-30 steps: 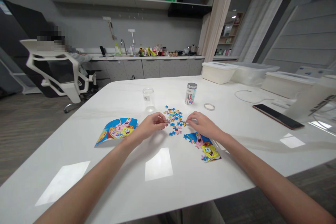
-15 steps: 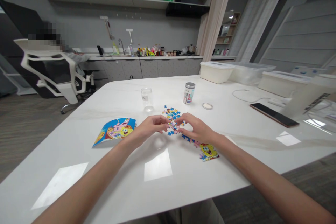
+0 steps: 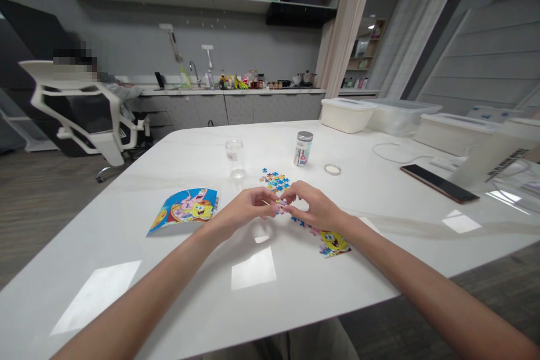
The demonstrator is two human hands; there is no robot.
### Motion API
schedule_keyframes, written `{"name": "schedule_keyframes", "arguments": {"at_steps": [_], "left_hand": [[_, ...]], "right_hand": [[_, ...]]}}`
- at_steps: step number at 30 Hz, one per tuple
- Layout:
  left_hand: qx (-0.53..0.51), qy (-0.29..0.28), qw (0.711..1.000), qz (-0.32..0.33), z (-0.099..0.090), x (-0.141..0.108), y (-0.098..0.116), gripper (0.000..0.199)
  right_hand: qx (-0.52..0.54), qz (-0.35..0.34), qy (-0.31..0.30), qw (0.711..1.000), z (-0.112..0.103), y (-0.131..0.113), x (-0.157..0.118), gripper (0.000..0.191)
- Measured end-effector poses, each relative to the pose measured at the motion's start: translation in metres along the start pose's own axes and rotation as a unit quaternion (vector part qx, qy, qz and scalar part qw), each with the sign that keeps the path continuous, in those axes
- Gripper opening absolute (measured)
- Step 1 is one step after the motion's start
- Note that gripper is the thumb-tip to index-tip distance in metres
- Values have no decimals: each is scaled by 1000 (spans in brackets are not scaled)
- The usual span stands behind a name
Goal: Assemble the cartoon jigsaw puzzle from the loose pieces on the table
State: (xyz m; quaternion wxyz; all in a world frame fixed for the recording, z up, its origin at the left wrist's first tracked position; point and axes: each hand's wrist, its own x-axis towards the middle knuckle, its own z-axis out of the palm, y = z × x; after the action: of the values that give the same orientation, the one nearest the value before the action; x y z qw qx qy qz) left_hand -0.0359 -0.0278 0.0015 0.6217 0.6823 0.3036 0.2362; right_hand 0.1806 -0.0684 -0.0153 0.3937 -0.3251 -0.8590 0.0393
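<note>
Pinkish jigsaw puzzle pieces (image 3: 280, 208) are pinched between the fingertips of my left hand (image 3: 252, 203) and my right hand (image 3: 315, 206), just over the table. How many pieces each hand holds cannot be made out. Behind my fingers lies a loose heap of small jigsaw pieces (image 3: 277, 180), mostly blue and yellow. A partly joined puzzle section (image 3: 334, 242) with a yellow cartoon face rests under my right wrist, partly hidden by the hand and forearm. To the left of my left hand is a curled picture sheet (image 3: 185, 209) showing pink and yellow cartoon figures.
Beyond the pieces stand an open clear jar (image 3: 235, 158) and a lidded jar (image 3: 303, 149), with a round lid (image 3: 332, 169) beside them. A dark phone (image 3: 439, 183) and white bins (image 3: 348, 115) occupy the right side. A person sits in a white chair (image 3: 84, 107) at far left.
My hands have come together, and their fingertips have closed on pinkish puzzle pieces that lay in the heap. The jars, picture sheet and joined section stay where they were.
</note>
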Motion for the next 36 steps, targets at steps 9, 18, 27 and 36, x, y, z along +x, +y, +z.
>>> {"name": "schedule_keyframes", "arguments": {"at_steps": [9,18,27,36], "left_hand": [[15,-8,1000,3,4,-2,2,21],[14,-14,1000,6,2,0,1,26],[0,-13,1000,-16,7,-2,2,29],[21,-13,1000,9,3,0,-1,26]], "right_hand": [[4,17,-10,1000,-1,-2,1,11],[9,42,-31,999,-2,-4,0,9],[4,19,-46,999,6,-1,2,14],[-31,-37,2,999,5,3,1,10]]}}
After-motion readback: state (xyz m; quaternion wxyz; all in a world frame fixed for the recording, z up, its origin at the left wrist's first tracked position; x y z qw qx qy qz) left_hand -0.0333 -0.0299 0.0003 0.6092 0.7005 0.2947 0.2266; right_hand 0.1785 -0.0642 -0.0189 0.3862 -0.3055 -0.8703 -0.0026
